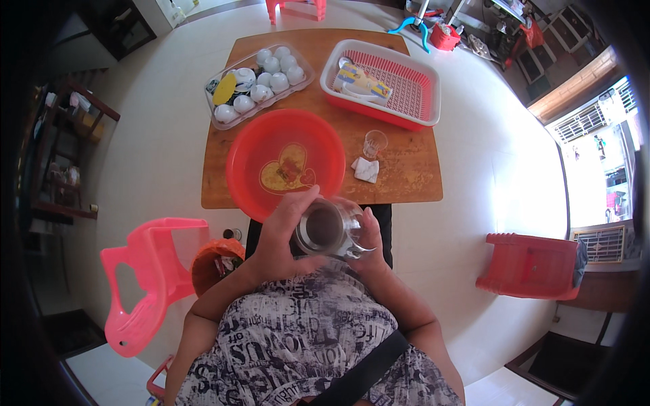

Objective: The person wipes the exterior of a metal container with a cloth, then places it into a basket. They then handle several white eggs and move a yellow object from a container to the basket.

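Observation:
In front of my belly I hold a clear glass vessel (355,237) between both hands. A metal-rimmed cylinder (321,228), perhaps a tea infuser, faces up at its left side; whether it sits inside the glass is unclear. My left hand (279,243) curves around the metal part, thumb and fingers on opposite sides. The right hand (371,248) grips the glass from the right, some fingers hidden behind it. Just beyond my hands stands a red plastic basin (238,162) with a yellow heart print, reaching past the table's near edge. Its inside shows no other object.
On the wooden table (406,172) stand a tray (294,93) of white cups, a red-and-white draining basket (431,96) holding a patterned box, a small glass (375,144) and a folded white cloth (365,170). An orange bin (203,269) and pink chair (144,284) are at left, a red stool (530,266) at right.

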Motion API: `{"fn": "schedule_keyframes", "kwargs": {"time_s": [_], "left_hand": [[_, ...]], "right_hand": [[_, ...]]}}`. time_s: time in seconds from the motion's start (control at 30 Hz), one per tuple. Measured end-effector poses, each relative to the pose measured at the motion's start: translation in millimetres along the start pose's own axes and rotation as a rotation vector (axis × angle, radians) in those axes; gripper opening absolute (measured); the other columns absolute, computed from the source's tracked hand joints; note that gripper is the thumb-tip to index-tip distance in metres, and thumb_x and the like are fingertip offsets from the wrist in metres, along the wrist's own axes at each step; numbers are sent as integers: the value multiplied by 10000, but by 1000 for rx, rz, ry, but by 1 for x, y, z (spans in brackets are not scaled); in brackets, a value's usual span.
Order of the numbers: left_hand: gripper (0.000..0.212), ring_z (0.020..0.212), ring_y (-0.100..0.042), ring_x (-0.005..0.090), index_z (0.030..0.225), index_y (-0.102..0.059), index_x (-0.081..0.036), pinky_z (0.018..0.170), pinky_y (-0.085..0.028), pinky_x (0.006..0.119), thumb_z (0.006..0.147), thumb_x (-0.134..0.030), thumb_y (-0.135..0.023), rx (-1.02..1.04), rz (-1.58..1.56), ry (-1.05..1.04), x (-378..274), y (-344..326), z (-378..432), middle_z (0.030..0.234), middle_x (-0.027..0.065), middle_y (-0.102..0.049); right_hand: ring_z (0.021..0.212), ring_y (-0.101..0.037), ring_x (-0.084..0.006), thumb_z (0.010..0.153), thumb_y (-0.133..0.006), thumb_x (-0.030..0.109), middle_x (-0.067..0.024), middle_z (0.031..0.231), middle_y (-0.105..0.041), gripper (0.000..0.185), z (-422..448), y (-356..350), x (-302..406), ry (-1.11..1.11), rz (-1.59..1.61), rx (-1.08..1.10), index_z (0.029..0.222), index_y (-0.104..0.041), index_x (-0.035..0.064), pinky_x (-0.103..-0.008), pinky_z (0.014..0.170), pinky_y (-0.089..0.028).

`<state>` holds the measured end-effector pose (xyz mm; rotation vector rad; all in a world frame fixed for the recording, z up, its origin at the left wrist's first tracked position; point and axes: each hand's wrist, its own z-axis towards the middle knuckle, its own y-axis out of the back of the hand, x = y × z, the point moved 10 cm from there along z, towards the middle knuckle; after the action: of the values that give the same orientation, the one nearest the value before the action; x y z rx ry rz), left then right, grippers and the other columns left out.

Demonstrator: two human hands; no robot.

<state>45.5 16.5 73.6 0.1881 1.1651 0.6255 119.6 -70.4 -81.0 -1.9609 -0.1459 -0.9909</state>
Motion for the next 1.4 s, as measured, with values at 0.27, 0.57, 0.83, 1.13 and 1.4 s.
{"fn": "schedule_keyframes", "kwargs": {"time_s": [0.27, 0.57, 0.83, 1.13, 1.4], "left_hand": [[904, 1077, -546, 324, 1310, -412, 33, 918, -441, 390, 620, -357, -846, -11, 81, -27, -6, -3, -2, 1195, 192, -507], [880, 1026, -588, 346, 1256, -448, 17, 843, -499, 403, 558, -303, -879, -15, 55, -108, -20, -4, 4, 1162, 194, -547], [907, 1025, -573, 318, 1245, -452, 43, 852, -483, 375, 569, -382, -881, -5, 51, -135, -20, -6, 1, 1147, 207, -531], [886, 988, -592, 286, 1215, -458, 42, 821, -496, 350, 563, -374, -890, -66, 19, -143, -20, -3, -2, 1120, 192, -544], [840, 1002, -602, 336, 1230, -482, 27, 840, -500, 387, 548, -273, -871, 5, 70, -54, -14, -4, 7, 1133, 192, -569]], "right_hand": [[1099, -556, -220, 821, -678, 134, -110, 1181, -561, 475, -2, 9, -8, 40, -139, 12, 1245, -499, 16, -345, 947, -440], [1103, -561, -260, 923, -449, 489, -173, 1188, -577, 624, -8, -13, -14, -148, 474, 149, 1226, -489, -54, -382, 981, -432], [1077, -578, -261, 907, -450, 520, -175, 1172, -586, 652, -11, -19, -21, -237, 551, 164, 1219, -493, -51, -378, 967, -447], [1083, -573, -252, 902, -464, 518, -179, 1169, -585, 650, -10, -23, -16, -197, 489, 199, 1205, -504, -55, -369, 967, -443], [1110, -556, -241, 938, -446, 430, -158, 1181, -580, 553, -4, 7, -19, -56, 310, 59, 1200, -508, -53, -361, 979, -428]]}}
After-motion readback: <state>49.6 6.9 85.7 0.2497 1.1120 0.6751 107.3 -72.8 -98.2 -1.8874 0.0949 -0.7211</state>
